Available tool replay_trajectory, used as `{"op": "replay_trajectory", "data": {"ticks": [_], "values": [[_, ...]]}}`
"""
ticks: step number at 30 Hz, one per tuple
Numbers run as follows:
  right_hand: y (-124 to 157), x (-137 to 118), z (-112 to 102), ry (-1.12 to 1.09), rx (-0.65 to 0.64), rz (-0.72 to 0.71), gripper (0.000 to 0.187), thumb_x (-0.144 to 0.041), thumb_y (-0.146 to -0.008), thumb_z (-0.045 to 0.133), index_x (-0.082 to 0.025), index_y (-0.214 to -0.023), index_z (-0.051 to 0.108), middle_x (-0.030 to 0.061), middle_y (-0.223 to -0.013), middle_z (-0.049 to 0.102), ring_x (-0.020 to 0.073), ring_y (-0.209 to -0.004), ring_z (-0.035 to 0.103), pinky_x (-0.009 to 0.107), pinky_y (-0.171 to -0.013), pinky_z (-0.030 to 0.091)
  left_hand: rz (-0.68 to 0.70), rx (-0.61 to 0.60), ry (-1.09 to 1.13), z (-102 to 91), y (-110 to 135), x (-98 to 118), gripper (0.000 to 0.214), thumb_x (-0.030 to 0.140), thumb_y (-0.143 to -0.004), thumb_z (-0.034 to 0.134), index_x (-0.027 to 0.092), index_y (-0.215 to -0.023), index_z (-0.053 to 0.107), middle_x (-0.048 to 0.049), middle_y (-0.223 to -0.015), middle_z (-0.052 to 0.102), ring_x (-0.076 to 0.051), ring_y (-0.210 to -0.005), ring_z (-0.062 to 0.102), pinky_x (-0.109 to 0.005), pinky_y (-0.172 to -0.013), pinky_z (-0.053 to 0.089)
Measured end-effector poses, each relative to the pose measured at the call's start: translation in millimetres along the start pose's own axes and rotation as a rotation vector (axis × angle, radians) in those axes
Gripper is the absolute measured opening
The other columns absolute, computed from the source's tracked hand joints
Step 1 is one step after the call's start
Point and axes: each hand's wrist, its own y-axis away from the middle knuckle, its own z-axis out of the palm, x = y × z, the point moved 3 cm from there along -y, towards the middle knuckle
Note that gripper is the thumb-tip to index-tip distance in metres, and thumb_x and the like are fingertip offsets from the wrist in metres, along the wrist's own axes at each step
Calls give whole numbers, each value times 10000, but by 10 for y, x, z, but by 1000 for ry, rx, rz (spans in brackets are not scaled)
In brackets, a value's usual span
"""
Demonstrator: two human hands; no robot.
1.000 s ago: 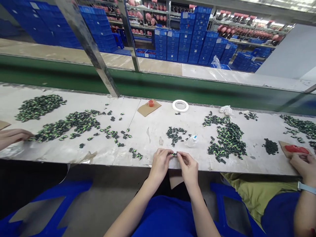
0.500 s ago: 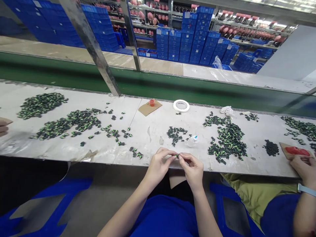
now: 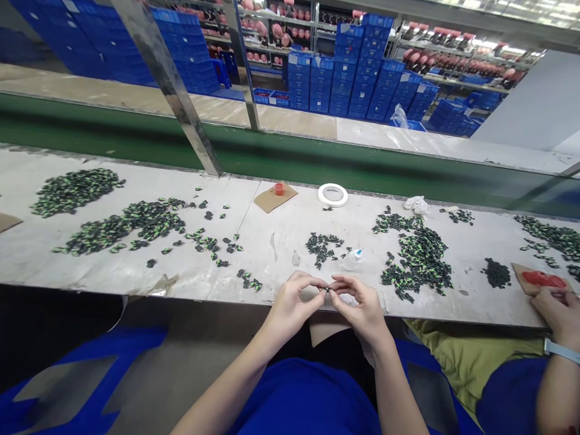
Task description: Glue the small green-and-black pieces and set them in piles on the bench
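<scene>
In the head view, the left hand [image 3: 290,302] and right hand [image 3: 362,305] meet over the near edge of the table [image 3: 190,278], thumb and forefinger of each nearly closed, their tips pinching one tiny dark piece [image 3: 327,289] between them; its finer shape is too small to tell. Taking that piece as the clock's centre, a small pile [image 3: 322,246] of dark parts lies near at 12 o'clock, with a tape roll [image 3: 322,196] farther out. A bottle [image 3: 352,258] is at 1 o'clock, and a green-flecked heap [image 3: 423,257] between 2 and 3. Well out at 3 o'clock, a co-worker's hand [image 3: 555,308] is at a red item [image 3: 539,277]. A few parts [image 3: 249,281] lie at 9 o'clock, a long heap [image 3: 122,226] between 9 and 10, and a red cup [image 3: 279,189] on a card [image 3: 267,202] at 11.
</scene>
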Motion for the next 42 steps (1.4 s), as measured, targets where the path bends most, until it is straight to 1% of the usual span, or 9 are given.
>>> {"op": "replay_trajectory", "data": {"ticks": [4,10,14,20,26,33,36,40,42], "values": [[-50,-11,-28,40,-98,-9,268,-199,-772,623,-192,-1039,603,19,-786,696,155,-738,686,283,-715,574,-31,-25,-25,12,1,-2,124,182,-717,661,220,-809,735,-39,-832,667,-194,-841,650,-321,-796,527],[-59,119,29,-73,-124,85,228,-212,-726,648,-206,-939,569,-20,-696,613,128,-659,627,275,-693,544,-35,-16,-15,58,31,-44,116,203,-726,653,224,-801,738,-37,-828,668,-186,-826,653,-313,-780,534],[-48,199,50,-189,-90,146,255,-231,-708,677,-215,-936,566,-31,-680,591,125,-665,617,288,-727,537,-81,-9,45,80,21,-98,117,199,-717,657,214,-794,743,-45,-831,692,-191,-833,663,-297,-751,546],[-14,234,19,-333,-17,263,330,-309,-707,726,-216,-999,605,-20,-688,599,138,-699,627,285,-711,536,-108,-67,119,87,-6,-132,131,273,-755,678,200,-834,751,-61,-868,725,-210,-874,673,-332,-830,535],[-2,234,31,-402,19,349,359,-396,-690,757,-203,-967,635,-10,-695,605,132,-687,616,259,-652,523,-4,-33,51,57,-18,-135,119,257,-796,641,222,-848,743,-52,-861,711,-197,-854,667,-334,-822,537],[78,230,14,-334,70,315,398,-450,-683,752,-196,-967,637,-3,-680,616,151,-670,634,283,-652,548,54,-57,-56,111,-26,-156,168,251,-816,627,228,-959,712,-51,-858,697,-194,-823,665,-354,-820,509],[172,330,-180,-212,180,294,410,-467,-688,746,-194,-972,634,23,-716,647,174,-684,649,319,-678,557,87,-23,-266,-142,-92,-182,204,302,-788,675,255,-985,702,-38,-829,724,-244,-891,632,-448,-901,425],[239,455,-638,99,564,256,454,-528,-717,691,-177,-991,608,71,-835,651,219,-794,639,403,-765,529,-15,275,-601,-846,-92,-318,126,269,-796,643,245,-900,711,-79,-937,732,-316,-973,570,-514,-889,346],[206,456,-772,318,673,223,528,-569,-720,667,-170,-1060,596,131,-1033,621,262,-929,605,442,-808,498,-39,337,-718,-1106,-30,-384,97,233,-799,617,242,-817,712,-90,-930,734,-338,-986,546,-513,-867,325]]}}
